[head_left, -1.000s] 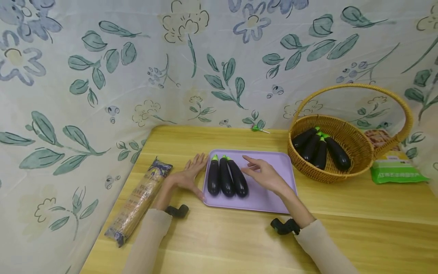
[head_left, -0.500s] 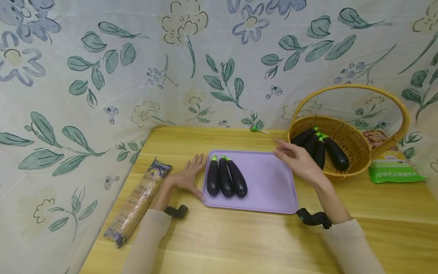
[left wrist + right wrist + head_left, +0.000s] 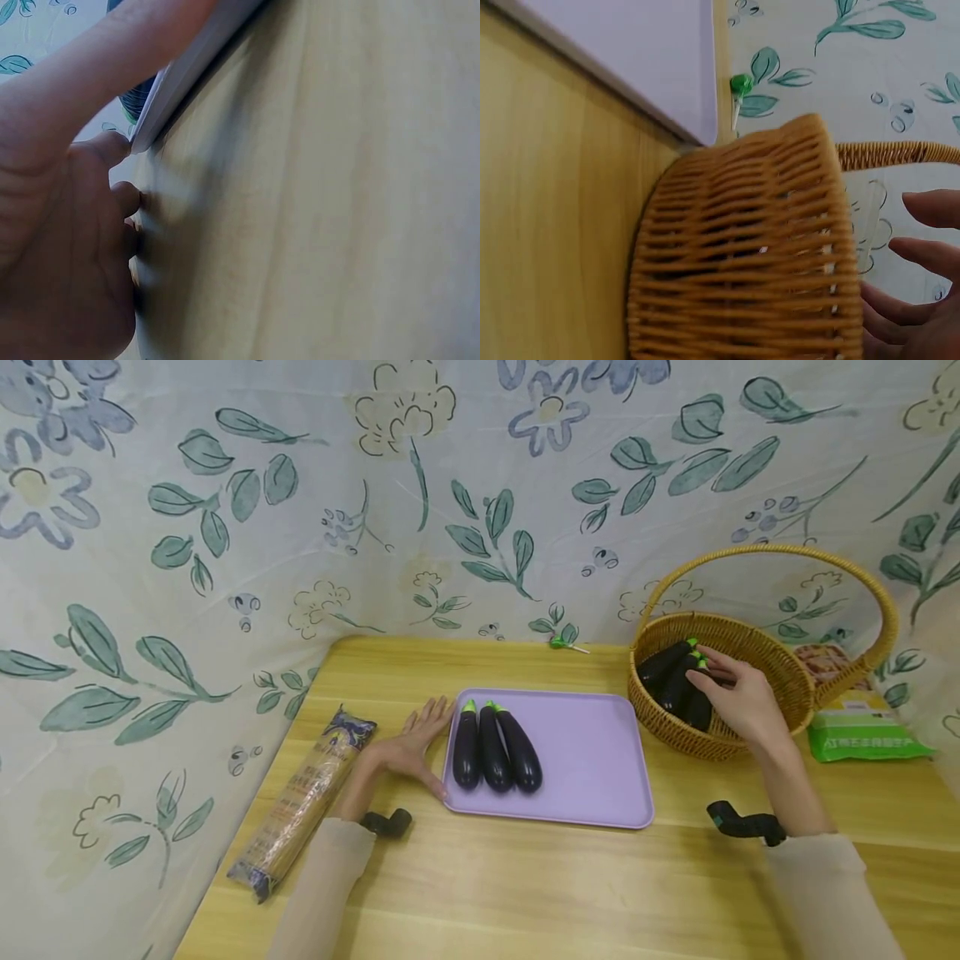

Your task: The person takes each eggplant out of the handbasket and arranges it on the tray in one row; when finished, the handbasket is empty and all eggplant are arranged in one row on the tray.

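Three dark eggplants [image 3: 496,748] lie side by side on the left half of a lilac tray [image 3: 588,760], green stem ends pointing away. My left hand [image 3: 405,748] rests spread at the tray's left edge, its thumb and a finger touching the rim; in the left wrist view the other fingertips meet the table. On the right, my right hand [image 3: 742,697] reaches into a wicker basket [image 3: 675,735] over more eggplants [image 3: 666,662]. Its thumb and fingers stand apart near the green stems, and it partly hides the eggplants beneath. In the right wrist view the basket wall hides what the fingers touch.
A long plastic pack of noodles [image 3: 303,806] lies left of my left arm. Behind the basket's right side is a green and brown food bag [image 3: 862,727]. A green lollipop [image 3: 558,642] lies at the table's back edge, before a floral cloth. The basket's handle [image 3: 772,550] arches high.
My right hand has moved right, from above the tray past its far right corner into the basket. My left hand, the tray and its three eggplants stay in place.
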### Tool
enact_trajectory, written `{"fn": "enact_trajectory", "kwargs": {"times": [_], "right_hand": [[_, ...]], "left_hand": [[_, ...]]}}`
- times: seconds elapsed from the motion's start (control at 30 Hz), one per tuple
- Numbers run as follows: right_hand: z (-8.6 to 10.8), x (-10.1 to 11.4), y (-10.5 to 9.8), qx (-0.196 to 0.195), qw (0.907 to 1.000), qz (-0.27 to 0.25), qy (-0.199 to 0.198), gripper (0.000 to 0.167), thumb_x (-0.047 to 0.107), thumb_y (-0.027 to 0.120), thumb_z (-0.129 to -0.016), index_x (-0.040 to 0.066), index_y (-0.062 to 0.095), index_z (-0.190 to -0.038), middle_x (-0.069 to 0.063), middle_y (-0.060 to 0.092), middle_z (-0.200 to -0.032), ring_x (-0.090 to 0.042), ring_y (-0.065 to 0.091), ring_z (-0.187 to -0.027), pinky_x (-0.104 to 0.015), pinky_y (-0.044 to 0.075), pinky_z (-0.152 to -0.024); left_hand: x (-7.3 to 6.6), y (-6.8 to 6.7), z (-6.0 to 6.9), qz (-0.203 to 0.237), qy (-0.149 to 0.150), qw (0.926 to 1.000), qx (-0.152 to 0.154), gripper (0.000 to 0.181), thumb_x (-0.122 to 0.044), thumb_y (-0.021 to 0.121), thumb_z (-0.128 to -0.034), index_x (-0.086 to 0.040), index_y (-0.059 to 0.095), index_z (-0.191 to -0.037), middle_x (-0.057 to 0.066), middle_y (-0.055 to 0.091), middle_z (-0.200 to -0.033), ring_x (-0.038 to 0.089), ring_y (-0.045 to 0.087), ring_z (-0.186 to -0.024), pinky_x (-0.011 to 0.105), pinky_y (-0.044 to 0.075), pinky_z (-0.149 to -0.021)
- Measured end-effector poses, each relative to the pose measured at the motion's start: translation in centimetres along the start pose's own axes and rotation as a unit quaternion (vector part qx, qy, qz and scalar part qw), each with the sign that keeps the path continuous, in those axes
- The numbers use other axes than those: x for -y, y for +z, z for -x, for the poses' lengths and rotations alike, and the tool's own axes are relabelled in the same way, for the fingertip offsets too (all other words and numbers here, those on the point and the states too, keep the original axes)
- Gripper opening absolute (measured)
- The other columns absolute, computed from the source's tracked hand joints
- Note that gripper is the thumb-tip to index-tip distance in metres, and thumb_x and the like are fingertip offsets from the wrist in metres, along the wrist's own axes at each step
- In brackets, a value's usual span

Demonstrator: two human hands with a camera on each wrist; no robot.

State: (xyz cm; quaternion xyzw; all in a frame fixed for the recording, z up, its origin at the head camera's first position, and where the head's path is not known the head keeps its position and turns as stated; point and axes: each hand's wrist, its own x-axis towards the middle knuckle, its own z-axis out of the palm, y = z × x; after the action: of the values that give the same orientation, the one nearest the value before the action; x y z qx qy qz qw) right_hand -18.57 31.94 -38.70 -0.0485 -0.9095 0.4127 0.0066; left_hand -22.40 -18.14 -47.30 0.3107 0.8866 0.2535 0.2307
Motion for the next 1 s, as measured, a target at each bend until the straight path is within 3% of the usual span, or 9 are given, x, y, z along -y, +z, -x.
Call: {"fn": "enact_trajectory", "kwargs": {"times": [0.23, 0.33, 0.43, 0.47, 0.57, 0.67, 0.77, 0.87, 1.0], "right_hand": [[-1.2, -3.2, -1.4, -0.026, 0.9981, 0.036, 0.043, 0.065, 0.04, 0.046, -0.109, 0.013, 0.025, -0.165, -0.035, 0.016, -0.168, -0.065, 0.034, -0.137, -0.074, 0.041, -0.098], [-1.5, -4.0, -1.8, -0.023, 0.9972, 0.04, 0.059, 0.065, 0.039, 0.044, -0.11, 0.012, 0.023, -0.165, -0.036, 0.012, -0.168, -0.064, 0.042, -0.128, -0.064, 0.045, -0.086], [-1.8, -4.6, -2.0, -0.021, 0.9964, 0.04, 0.071, 0.064, 0.037, 0.045, -0.11, 0.011, 0.024, -0.165, -0.038, 0.012, -0.167, -0.053, 0.058, -0.108, -0.055, 0.046, -0.075], [-2.0, -4.8, -2.1, -0.022, 0.9961, 0.041, 0.075, 0.064, 0.037, 0.045, -0.11, 0.011, 0.025, -0.165, -0.038, 0.012, -0.167, -0.045, 0.061, -0.09, -0.05, 0.044, -0.069], [-2.3, -5.4, -2.2, -0.02, 0.9955, 0.035, 0.086, 0.064, 0.036, 0.047, -0.109, 0.01, 0.026, -0.164, -0.039, 0.012, -0.166, -0.022, 0.044, -0.055, -0.042, 0.041, -0.055], [-2.6, -5.9, -2.2, -0.019, 0.9953, 0.033, 0.089, 0.064, 0.036, 0.047, -0.109, 0.009, 0.026, -0.164, -0.039, 0.01, -0.167, -0.019, 0.039, -0.056, -0.037, 0.036, -0.054], [-2.7, -6.1, -2.3, -0.016, 0.9953, 0.028, 0.092, 0.065, 0.037, 0.045, -0.109, 0.009, 0.024, -0.164, -0.039, 0.008, -0.167, -0.042, 0.058, -0.089, -0.043, 0.043, -0.065], [-2.8, -6.2, -2.4, -0.012, 0.9949, 0.016, 0.099, 0.065, 0.036, 0.044, -0.11, 0.01, 0.021, -0.165, -0.039, 0.011, -0.166, -0.062, 0.036, -0.133, -0.061, 0.048, -0.086], [-3.1, -6.4, -2.5, -0.005, 0.9937, -0.005, 0.112, 0.065, 0.035, 0.044, -0.11, 0.01, 0.019, -0.165, -0.039, 0.012, -0.165, -0.063, 0.021, -0.145, -0.075, 0.035, -0.109]], "left_hand": [[0.0, 0.0, 0.1, -0.002, -0.002, 1.0, -0.001, 0.157, -0.047, 0.099, -0.0593, -0.011, -0.01, -0.166, 0.022, -0.024, -0.17, 0.041, -0.024, -0.158, 0.063, -0.015, -0.127], [0.0, 0.1, 0.0, -0.004, -0.003, 1.0, -0.002, 0.156, -0.046, 0.099, -0.0598, -0.011, -0.01, -0.166, 0.022, -0.023, -0.17, 0.041, -0.024, -0.158, 0.063, -0.014, -0.127], [0.0, 0.1, 0.0, -0.003, -0.004, 1.0, -0.002, 0.156, -0.046, 0.099, -0.0597, -0.012, -0.01, -0.166, 0.021, -0.023, -0.17, 0.04, -0.023, -0.158, 0.062, -0.014, -0.128], [-0.1, 0.1, 0.0, -0.003, -0.004, 1.0, -0.002, 0.156, -0.047, 0.099, -0.0598, -0.012, -0.01, -0.166, 0.021, -0.023, -0.17, 0.04, -0.023, -0.158, 0.062, -0.014, -0.128], [-0.1, 0.0, -0.1, -0.003, -0.005, 1.0, -0.001, 0.156, -0.047, 0.099, -0.0602, -0.012, -0.01, -0.166, 0.021, -0.024, -0.17, 0.04, -0.024, -0.158, 0.062, -0.014, -0.127], [-0.1, 0.0, -0.1, -0.002, -0.005, 1.0, -0.001, 0.156, -0.047, 0.099, -0.0603, -0.012, -0.01, -0.166, 0.021, -0.024, -0.17, 0.04, -0.024, -0.158, 0.062, -0.015, -0.127], [-0.1, 0.0, 0.0, -0.001, -0.006, 1.0, -0.002, 0.156, -0.047, 0.099, -0.0601, -0.012, -0.01, -0.166, 0.021, -0.024, -0.17, 0.04, -0.024, -0.158, 0.062, -0.015, -0.127], [-0.1, 0.0, 0.0, 0.001, -0.004, 1.0, -0.002, 0.155, -0.047, 0.099, -0.0605, -0.012, -0.01, -0.166, 0.021, -0.024, -0.17, 0.04, -0.024, -0.158, 0.062, -0.015, -0.127], [-0.1, 0.0, -0.1, 0.005, -0.002, 1.0, -0.001, 0.154, -0.046, 0.098, -0.0615, -0.012, -0.01, -0.166, 0.021, -0.024, -0.17, 0.04, -0.024, -0.158, 0.063, -0.015, -0.127]]}}
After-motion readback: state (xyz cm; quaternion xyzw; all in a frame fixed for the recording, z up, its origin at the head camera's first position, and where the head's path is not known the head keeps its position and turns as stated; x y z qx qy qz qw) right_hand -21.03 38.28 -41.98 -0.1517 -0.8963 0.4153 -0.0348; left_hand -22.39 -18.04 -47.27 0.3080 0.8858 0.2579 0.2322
